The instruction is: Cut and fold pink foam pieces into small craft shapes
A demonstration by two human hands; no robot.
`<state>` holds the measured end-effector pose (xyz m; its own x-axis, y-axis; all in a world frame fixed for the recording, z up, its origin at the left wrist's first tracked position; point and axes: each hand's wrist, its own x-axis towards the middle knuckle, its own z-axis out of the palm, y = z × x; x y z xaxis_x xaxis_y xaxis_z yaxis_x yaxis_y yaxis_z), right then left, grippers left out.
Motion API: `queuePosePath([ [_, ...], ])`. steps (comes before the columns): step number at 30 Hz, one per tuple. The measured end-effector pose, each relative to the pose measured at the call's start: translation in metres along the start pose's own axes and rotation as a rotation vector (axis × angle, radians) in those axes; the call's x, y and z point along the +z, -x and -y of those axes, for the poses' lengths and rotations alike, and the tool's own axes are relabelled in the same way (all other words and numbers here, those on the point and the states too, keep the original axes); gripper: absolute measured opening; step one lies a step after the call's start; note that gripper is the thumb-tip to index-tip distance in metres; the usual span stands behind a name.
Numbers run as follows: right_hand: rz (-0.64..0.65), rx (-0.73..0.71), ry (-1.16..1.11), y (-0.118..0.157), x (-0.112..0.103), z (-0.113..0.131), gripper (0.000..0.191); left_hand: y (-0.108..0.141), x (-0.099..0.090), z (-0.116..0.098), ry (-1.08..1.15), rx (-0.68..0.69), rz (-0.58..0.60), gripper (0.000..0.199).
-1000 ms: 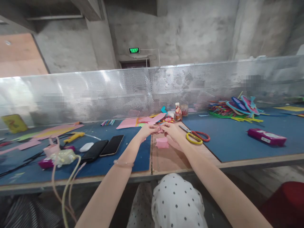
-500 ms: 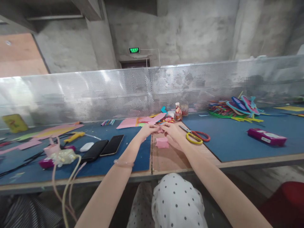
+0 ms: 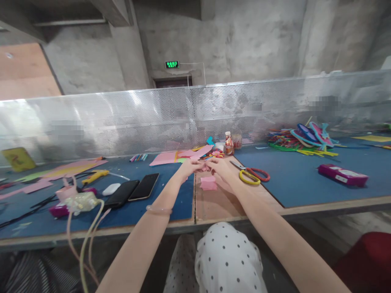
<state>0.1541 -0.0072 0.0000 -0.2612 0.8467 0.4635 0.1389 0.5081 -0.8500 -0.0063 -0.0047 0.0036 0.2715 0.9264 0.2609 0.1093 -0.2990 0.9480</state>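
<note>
Near the middle of the table, my left hand (image 3: 192,166) and my right hand (image 3: 217,166) meet at the fingertips, pinching a small piece of pink paper (image 3: 205,167) between them. The fingers cover most of that piece, so its shape is hard to make out. Just below the hands, a second pink paper piece (image 3: 208,183) lies on the bare wooden board (image 3: 220,205). Scissors (image 3: 249,176) with one red and one yellow handle rest on the right, close to my right wrist.
Left of my arms lie two dark phones (image 3: 144,187), a white case (image 3: 111,189), a yellow glue gun (image 3: 95,176) and cables. Pink paper sheets (image 3: 165,158) and a small bottle (image 3: 229,144) stand behind the hands. Rightward are a purple box (image 3: 342,175) and colourful pipe cleaners (image 3: 282,140).
Both hands stay in nearly the same place, with only slight finger movement at the pink paper. The whole view has shifted very slightly.
</note>
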Motion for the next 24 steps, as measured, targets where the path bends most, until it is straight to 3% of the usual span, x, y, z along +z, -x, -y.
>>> queuePosePath([
  [24,0.007,0.015,-0.062,0.0029,0.0005,0.0037,0.016,0.0015,-0.0001,-0.0013,0.005,-0.032,0.011,0.033],
])
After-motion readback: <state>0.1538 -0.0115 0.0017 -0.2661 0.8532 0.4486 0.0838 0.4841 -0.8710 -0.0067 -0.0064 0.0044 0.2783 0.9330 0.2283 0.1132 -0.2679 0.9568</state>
